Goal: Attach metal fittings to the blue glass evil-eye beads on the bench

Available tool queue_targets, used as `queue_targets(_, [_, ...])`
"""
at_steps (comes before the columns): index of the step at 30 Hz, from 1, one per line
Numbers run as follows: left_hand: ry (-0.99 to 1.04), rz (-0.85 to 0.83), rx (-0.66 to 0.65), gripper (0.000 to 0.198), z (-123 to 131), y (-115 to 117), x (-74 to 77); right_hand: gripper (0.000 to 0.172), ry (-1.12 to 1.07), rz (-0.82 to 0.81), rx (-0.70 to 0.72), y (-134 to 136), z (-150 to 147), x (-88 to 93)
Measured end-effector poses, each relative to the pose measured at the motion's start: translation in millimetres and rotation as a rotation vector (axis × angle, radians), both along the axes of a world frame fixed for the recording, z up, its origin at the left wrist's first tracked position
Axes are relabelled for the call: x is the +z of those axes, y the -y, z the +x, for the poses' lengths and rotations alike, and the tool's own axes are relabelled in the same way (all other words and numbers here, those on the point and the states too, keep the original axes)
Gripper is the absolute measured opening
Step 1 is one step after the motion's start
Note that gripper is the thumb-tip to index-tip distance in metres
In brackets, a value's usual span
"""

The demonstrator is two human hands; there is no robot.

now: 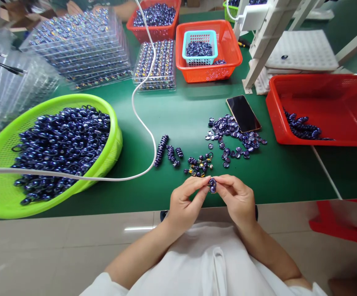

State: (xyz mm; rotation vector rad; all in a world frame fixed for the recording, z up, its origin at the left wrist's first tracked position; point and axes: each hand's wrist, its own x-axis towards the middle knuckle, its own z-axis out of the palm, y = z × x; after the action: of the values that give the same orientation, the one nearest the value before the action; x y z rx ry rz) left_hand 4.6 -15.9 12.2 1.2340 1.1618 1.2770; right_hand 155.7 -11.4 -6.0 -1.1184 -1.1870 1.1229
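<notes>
Item: 1 glossy dark-blue rounded pc. (pixel 213 186), held btwn both hands near front edge of green table (pixel 141 194), just on wearer's side of small blue-and-gold metallic bits (pixel 198 166). L hand (pixel 184 202): thumb + fingertip pinched on pc. R hand (pixel 239 199): same, opp. side. Step, as judged: fine two-handed fitting or adjusting — next move calls for steady fingertips, light pressure. Hidden: pc.'s sides, behind fingers; detail too small to tell. Cut off: red plastic basket (pixel 344 98), R frame edge.

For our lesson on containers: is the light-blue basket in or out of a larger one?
In: the light-blue basket stands inside the orange basket, whose walls show around it.
</notes>
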Motion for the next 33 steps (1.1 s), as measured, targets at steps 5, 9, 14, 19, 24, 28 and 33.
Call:
queue_targets(5, [-0.033, 0.07, -0.035, 0.028, -1.7, -0.4, 1.8, 0.011, 0.0, -0.058, 0.06, 0.5, 3.7, -0.6])
queue_targets(9, [-0.052, 0.089, -0.039, 0.026, -3.8, 0.7, 0.6, 0.019, -0.06, -0.124, 0.157, 0.2, 4.7, 1.7])
queue_targets(14, [-0.063, 0.084, -0.069, 0.021, -5.6, 3.6, 1.4, 0.019, -0.137, -0.143, 0.219, 0.7, 2.6, 3.5])
queue_targets(19, [-0.052, 0.115, -0.066, 0.023, -5.3, 4.6, 2.7, 0.018, -0.188, -0.132, 0.233, 1.7, 0.1, 2.3])
queue_targets(24, [-0.077, 0.136, -0.065, 0.026, -6.9, 0.7, 0.2, 0.017, -0.106, -0.104, 0.209, -0.2, 0.2, 3.9])
queue_targets(28, [-0.161, 0.142, -0.123, 0.03, -11.3, -3.9, 3.1, 0.015, 0.039, -0.037, 0.2, -2.9, 6.6, 5.3])
queue_targets(33, [-0.238, 0.098, -0.1, 0.027, -11.5, -3.9, 11.3, 0.018, 0.468, 0.209, 0.107, -8.0, 15.9, 9.2])
